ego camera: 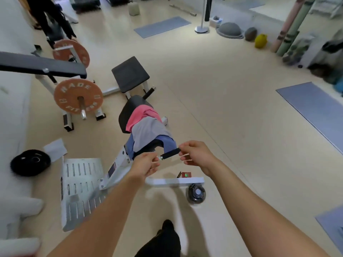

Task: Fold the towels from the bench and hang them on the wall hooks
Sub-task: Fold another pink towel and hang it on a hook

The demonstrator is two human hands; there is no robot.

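Three towels lie draped over the black padded bench (128, 115) in the middle of the floor: a pink towel (138, 115) at the far end, a grey towel (148, 132) over the middle, and a blue towel (169, 143) lowest and nearest me. Both arms reach out toward the near end of the bench. My left hand (146, 163) and my right hand (195, 154) hover with fingers loosely curled, holding nothing I can see. Between them shows a black foam handle (170, 153) of the bench frame. No wall hooks are in view.
A white perforated footplate (81, 190) and white frame bar (174, 181) lie close below my hands. A black weight plate (30, 162) sits at left, orange plates (78, 96) on a rack behind it. Blue mats (315, 110) lie at right. A person (50, 17) stands far left.
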